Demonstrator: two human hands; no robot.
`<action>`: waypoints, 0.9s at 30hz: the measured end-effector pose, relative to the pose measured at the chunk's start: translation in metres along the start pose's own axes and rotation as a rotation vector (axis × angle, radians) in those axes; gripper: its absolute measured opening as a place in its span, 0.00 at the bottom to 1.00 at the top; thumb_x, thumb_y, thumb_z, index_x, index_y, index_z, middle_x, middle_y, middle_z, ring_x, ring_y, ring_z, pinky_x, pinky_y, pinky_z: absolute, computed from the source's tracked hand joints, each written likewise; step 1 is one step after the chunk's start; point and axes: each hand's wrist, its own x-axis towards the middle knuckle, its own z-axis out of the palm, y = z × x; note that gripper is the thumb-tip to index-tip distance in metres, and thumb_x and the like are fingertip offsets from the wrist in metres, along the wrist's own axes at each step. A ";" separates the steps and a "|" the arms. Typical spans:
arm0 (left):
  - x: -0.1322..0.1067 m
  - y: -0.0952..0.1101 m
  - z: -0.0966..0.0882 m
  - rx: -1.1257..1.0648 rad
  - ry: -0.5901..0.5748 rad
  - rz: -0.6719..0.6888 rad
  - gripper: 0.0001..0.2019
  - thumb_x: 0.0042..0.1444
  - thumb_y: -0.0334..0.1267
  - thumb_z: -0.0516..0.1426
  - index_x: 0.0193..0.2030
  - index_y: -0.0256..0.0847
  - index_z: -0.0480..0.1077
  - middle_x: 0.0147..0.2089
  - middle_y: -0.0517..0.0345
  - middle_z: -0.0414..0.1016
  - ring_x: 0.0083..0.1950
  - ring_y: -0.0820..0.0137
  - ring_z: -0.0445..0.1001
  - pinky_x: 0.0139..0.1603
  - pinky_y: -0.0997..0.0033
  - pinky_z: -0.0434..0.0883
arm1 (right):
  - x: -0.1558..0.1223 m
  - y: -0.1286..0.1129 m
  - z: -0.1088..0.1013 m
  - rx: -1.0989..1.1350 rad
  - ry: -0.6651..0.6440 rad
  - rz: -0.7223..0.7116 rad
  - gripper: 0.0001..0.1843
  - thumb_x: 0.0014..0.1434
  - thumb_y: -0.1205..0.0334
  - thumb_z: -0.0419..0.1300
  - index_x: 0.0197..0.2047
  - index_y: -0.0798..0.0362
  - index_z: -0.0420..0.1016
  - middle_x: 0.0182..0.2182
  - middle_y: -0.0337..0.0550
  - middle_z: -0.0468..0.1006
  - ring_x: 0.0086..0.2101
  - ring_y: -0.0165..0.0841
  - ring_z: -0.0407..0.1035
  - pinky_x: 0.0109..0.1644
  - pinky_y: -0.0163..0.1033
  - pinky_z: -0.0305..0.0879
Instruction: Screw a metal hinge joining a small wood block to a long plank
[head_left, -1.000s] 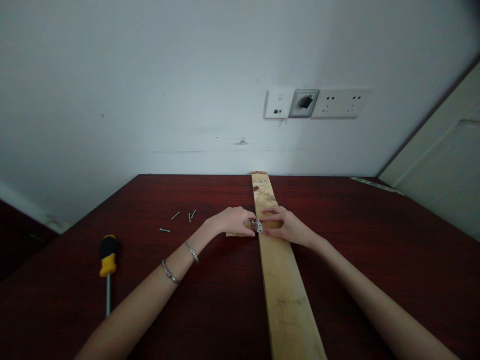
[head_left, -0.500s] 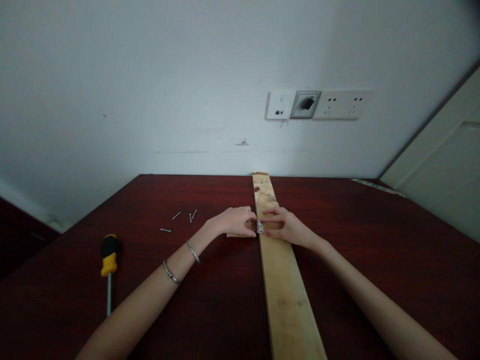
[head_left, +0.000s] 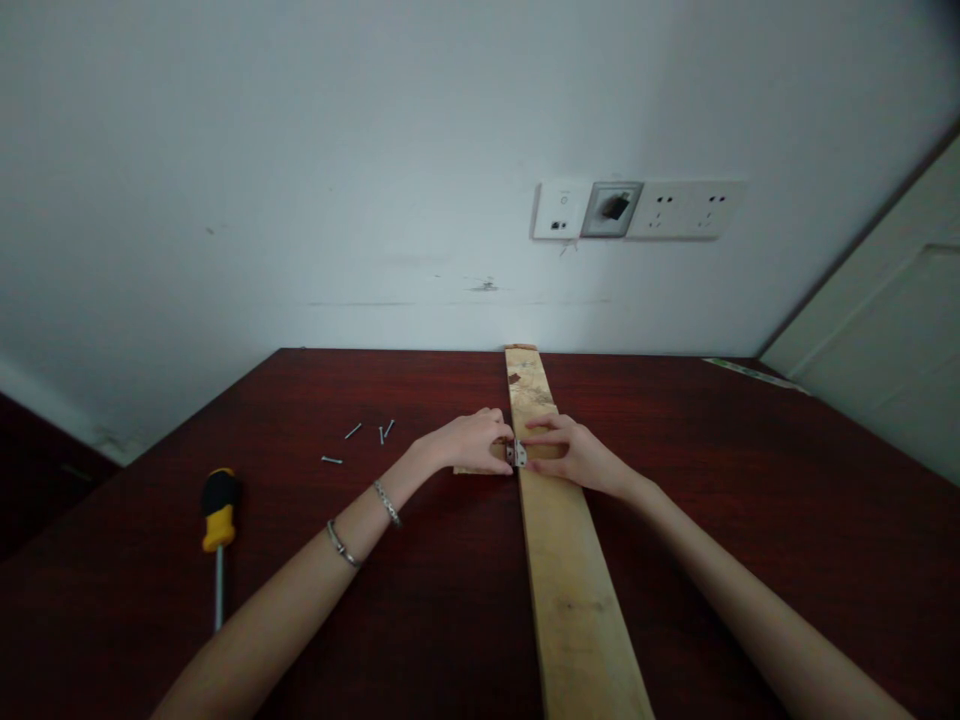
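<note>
A small metal hinge (head_left: 516,454) lies across the seam between a long wooden board (head_left: 574,590) and a short wooden piece (head_left: 469,471) on its left. My left hand (head_left: 474,441) curves over the short piece, thumb and fingertips closed at the hinge's left leaf. From the other side, my right hand (head_left: 571,455) rests on the long board and pinches the hinge's right leaf at its edges. Part of the short piece is hidden under my left hand.
Several screws (head_left: 367,435) lie on the dark red table (head_left: 420,600) to the left. A yellow and black screwdriver (head_left: 220,520) lies further left, its tip hidden by my left forearm. Behind the table rises a white wall with sockets (head_left: 637,210). A flat strip (head_left: 754,374) lies at the back right.
The hinge's left leaf, dark and tilted before, now looks lighter and lies flatter on the short piece. Both hands have stayed almost in place.
</note>
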 end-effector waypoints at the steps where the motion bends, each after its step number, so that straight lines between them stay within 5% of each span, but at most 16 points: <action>1: 0.000 0.000 0.000 -0.002 0.004 0.000 0.21 0.50 0.51 0.59 0.48 0.42 0.69 0.47 0.54 0.66 0.50 0.63 0.67 0.41 0.71 0.67 | 0.000 0.000 0.000 0.000 -0.003 -0.002 0.17 0.50 0.56 0.66 0.44 0.46 0.79 0.51 0.48 0.71 0.52 0.42 0.64 0.59 0.50 0.58; 14: 0.002 -0.001 0.005 -0.039 0.028 0.010 0.18 0.50 0.49 0.59 0.44 0.41 0.71 0.43 0.53 0.63 0.49 0.61 0.64 0.48 0.65 0.66 | 0.001 0.001 0.000 -0.004 0.002 0.019 0.18 0.49 0.57 0.67 0.45 0.47 0.79 0.51 0.48 0.71 0.51 0.43 0.65 0.59 0.51 0.58; 27: -0.002 0.009 -0.004 -0.118 -0.057 -0.176 0.21 0.47 0.53 0.59 0.46 0.46 0.67 0.49 0.52 0.57 0.55 0.55 0.56 0.50 0.53 0.65 | 0.001 -0.001 -0.002 0.003 -0.006 0.011 0.17 0.48 0.57 0.67 0.44 0.46 0.80 0.51 0.48 0.72 0.51 0.43 0.65 0.58 0.52 0.58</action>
